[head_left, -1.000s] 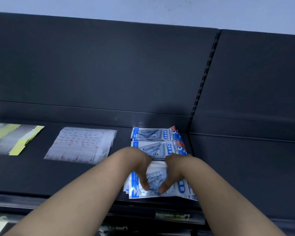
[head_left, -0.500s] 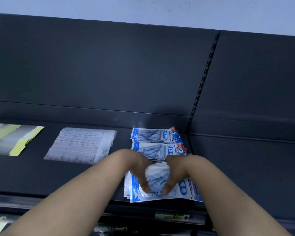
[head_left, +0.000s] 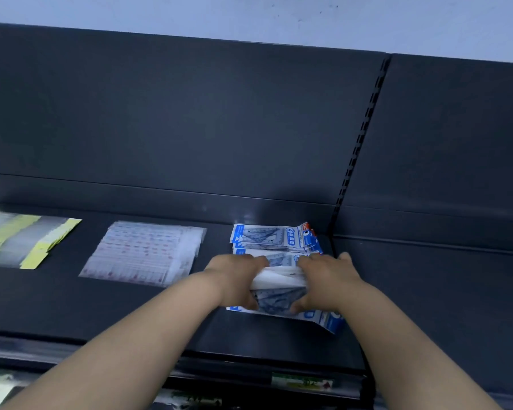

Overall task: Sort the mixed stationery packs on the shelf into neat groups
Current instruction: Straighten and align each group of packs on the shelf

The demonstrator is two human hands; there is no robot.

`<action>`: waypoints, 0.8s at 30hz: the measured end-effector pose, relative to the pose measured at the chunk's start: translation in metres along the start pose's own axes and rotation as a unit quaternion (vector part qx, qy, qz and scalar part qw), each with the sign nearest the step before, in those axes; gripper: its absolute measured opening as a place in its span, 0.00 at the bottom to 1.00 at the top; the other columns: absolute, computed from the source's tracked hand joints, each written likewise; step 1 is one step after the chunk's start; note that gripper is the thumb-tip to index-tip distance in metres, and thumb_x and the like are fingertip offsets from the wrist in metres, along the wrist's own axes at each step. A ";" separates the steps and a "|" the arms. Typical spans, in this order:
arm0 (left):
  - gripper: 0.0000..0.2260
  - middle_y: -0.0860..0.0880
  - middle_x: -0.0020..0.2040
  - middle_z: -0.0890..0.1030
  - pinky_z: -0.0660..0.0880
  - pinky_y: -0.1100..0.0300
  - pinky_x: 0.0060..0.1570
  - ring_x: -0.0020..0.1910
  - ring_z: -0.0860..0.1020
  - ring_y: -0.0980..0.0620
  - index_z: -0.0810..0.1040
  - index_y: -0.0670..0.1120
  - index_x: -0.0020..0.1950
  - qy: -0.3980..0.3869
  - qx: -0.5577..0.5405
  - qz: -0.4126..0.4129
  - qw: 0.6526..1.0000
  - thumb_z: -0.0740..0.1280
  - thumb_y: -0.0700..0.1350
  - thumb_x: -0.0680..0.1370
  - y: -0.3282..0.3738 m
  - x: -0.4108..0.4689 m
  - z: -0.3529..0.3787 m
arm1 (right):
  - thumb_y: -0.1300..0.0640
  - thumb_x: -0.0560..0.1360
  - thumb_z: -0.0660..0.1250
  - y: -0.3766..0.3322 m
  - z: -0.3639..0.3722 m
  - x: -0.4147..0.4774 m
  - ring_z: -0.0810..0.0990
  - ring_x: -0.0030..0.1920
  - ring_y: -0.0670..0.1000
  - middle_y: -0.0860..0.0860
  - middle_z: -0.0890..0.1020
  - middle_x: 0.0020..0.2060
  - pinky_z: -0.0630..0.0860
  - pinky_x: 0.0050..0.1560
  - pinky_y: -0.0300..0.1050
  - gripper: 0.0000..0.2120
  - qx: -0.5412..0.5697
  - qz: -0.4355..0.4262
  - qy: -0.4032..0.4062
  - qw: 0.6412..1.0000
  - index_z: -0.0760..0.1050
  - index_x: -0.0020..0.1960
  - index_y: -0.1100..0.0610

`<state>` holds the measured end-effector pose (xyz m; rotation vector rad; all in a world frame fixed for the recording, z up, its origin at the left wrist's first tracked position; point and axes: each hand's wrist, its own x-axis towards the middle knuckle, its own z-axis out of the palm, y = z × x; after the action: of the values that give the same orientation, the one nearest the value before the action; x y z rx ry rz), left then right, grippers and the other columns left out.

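Observation:
A bundle of blue-and-white ruler packs (head_left: 282, 300) is held tilted up off the dark shelf (head_left: 131, 309) near its right end. My left hand (head_left: 234, 279) grips the bundle's left side and my right hand (head_left: 323, 279) grips its right side, thumbs underneath. Behind my hands lie two more stacks of the same blue packs (head_left: 274, 236), flat on the shelf; the nearer one is mostly hidden by my fingers. Clear packs with red print (head_left: 144, 253) form a stack at shelf centre. Yellow-edged packs (head_left: 24, 241) lie at far left.
A slotted upright (head_left: 359, 143) divides this shelf bay from the bare bay on the right (head_left: 442, 291). The dark back panel (head_left: 190, 113) rises behind the stacks. A price label (head_left: 301, 381) sits on the shelf's front rail, with a lower shelf glimpsed beneath.
Both hands have gathered the front bundle of blue packs and lifted its far edge, tilting it up from the shelf. The other stacks have not moved.

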<state>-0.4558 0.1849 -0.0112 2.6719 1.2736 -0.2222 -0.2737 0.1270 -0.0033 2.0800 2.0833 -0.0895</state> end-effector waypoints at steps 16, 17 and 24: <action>0.44 0.57 0.55 0.77 0.76 0.68 0.46 0.46 0.79 0.64 0.59 0.57 0.70 0.182 -0.576 -0.032 0.796 0.77 0.31 0.63 -0.018 -0.015 0.054 | 0.37 0.66 0.69 0.014 0.017 0.000 0.75 0.58 0.51 0.47 0.76 0.59 0.67 0.55 0.47 0.29 0.046 -0.014 0.067 0.997 0.66 0.62 0.49; 0.44 0.57 0.56 0.76 0.76 0.67 0.46 0.48 0.79 0.65 0.59 0.57 0.69 0.183 -0.588 -0.030 0.787 0.78 0.31 0.63 -0.015 -0.013 0.058 | 0.37 0.67 0.69 0.013 0.016 0.000 0.74 0.59 0.51 0.47 0.76 0.59 0.67 0.56 0.47 0.29 0.044 -0.019 0.070 0.996 0.66 0.62 0.48; 0.43 0.55 0.59 0.76 0.76 0.67 0.48 0.52 0.77 0.63 0.60 0.55 0.69 0.202 -0.603 -0.041 0.771 0.78 0.32 0.62 -0.007 -0.005 0.067 | 0.33 0.67 0.65 0.001 0.013 -0.003 0.68 0.67 0.51 0.46 0.68 0.68 0.60 0.63 0.52 0.43 -0.003 -0.052 0.109 0.993 0.51 0.75 0.45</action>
<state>-0.4680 0.1707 -0.0762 1.5270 1.0295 0.9059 -0.2710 0.1220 -0.0152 2.0574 2.3137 0.1346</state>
